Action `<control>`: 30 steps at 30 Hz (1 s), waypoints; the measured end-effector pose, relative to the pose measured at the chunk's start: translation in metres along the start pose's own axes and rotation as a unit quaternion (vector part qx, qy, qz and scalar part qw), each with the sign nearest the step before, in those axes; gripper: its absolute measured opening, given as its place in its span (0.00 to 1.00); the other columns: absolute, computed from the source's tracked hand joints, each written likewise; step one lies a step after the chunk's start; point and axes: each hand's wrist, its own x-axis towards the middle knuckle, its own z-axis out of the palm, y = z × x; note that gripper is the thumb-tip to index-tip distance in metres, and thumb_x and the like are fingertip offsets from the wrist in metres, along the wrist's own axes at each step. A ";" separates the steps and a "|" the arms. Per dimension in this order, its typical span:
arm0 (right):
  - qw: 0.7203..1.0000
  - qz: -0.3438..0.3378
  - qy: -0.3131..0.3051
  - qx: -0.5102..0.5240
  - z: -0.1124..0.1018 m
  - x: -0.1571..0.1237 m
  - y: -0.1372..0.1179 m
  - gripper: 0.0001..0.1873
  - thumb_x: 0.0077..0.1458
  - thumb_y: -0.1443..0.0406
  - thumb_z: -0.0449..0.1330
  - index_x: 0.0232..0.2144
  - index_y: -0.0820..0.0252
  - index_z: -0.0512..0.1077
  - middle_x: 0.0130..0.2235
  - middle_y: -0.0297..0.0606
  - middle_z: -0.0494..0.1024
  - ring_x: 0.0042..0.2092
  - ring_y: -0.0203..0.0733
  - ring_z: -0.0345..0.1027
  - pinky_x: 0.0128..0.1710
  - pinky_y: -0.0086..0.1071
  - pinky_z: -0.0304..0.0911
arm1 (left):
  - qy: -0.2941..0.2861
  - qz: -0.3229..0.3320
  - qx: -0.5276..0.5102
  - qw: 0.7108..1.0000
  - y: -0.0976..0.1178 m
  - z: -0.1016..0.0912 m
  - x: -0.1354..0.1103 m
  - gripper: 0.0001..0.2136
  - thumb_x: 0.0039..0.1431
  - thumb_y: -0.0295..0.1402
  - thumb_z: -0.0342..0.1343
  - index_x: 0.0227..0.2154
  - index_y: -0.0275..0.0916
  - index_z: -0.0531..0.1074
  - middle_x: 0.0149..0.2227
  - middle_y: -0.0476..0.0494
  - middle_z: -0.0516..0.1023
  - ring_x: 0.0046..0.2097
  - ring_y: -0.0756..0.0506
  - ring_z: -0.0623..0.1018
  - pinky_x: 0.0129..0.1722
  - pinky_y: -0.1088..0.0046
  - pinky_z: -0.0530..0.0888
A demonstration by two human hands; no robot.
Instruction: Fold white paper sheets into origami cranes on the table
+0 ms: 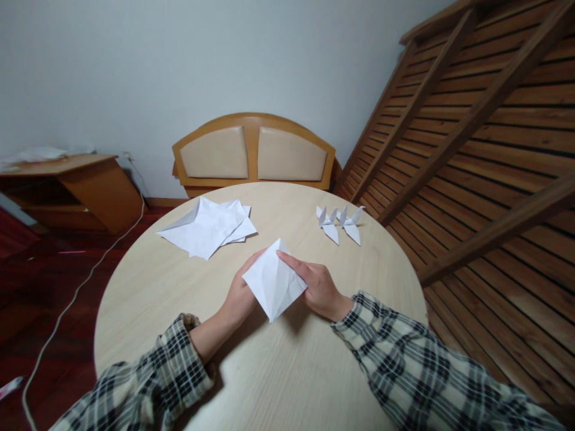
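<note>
A folded white paper square [275, 284] is held up over the table, one corner pointing toward me, with creases running down its middle. My left hand [241, 293] grips its left side from behind, and most of those fingers are hidden by the paper. On the right edge my right hand [321, 287] is closed, its index finger lying on the front near the top corner. Two folded paper cranes [350, 225] stand at the back right of the table. Several loose sheets of white paper [204, 224] lie in a pile at the back left.
The round pale wooden table [278, 383] fills the middle. Behind it is a padded headboard [287, 152]. Wooden slats [471, 167] lean along the right. A low cabinet [99, 185] stands at left, and a white cable [85, 281] crosses the dark floor.
</note>
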 end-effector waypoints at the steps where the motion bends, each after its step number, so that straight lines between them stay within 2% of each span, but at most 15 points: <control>1: 1.000 0.000 -0.002 0.005 0.000 0.000 0.001 0.34 0.60 0.71 0.52 0.66 0.45 0.55 0.52 0.37 0.78 0.44 0.41 0.76 0.43 0.37 0.72 | 0.007 -0.008 -0.008 1.000 0.000 0.000 -0.001 0.20 0.48 0.33 0.64 0.47 0.42 0.76 0.49 0.41 0.79 0.50 0.39 0.77 0.48 0.64 0.74; 6: 1.000 0.005 -0.009 0.017 0.000 -0.001 0.004 0.33 0.60 0.72 0.51 0.65 0.44 0.57 0.53 0.36 0.77 0.47 0.42 0.75 0.44 0.38 0.72 | 0.027 -0.028 -0.040 0.998 -0.003 0.000 -0.001 0.19 0.47 0.32 0.65 0.44 0.41 0.77 0.47 0.43 0.80 0.46 0.41 0.78 0.46 0.66 0.75; 14: 0.999 0.016 -0.021 0.043 -0.003 0.002 0.008 0.32 0.59 0.73 0.51 0.63 0.43 0.61 0.54 0.35 0.77 0.51 0.43 0.73 0.50 0.42 0.70 | 0.018 -0.043 -0.027 0.999 -0.004 -0.006 0.007 0.13 0.48 0.30 0.65 0.39 0.39 0.78 0.41 0.44 0.82 0.41 0.44 0.79 0.43 0.70 0.74; 21: 0.994 0.044 -0.003 0.096 -0.003 0.005 0.010 0.30 0.57 0.75 0.52 0.57 0.44 0.68 0.51 0.36 0.78 0.49 0.43 0.73 0.48 0.42 0.70 | 0.039 -0.071 -0.023 0.996 -0.002 -0.006 0.012 0.11 0.47 0.30 0.64 0.37 0.37 0.78 0.40 0.43 0.82 0.39 0.44 0.79 0.40 0.71 0.73; 30: 0.977 0.119 0.040 0.172 -0.003 0.008 0.016 0.27 0.50 0.78 0.52 0.46 0.52 0.78 0.46 0.39 0.80 0.45 0.42 0.74 0.48 0.43 0.68 | 0.020 -0.119 -0.034 0.992 0.002 -0.006 0.016 0.10 0.48 0.30 0.63 0.36 0.36 0.78 0.36 0.42 0.81 0.36 0.45 0.77 0.36 0.72 0.71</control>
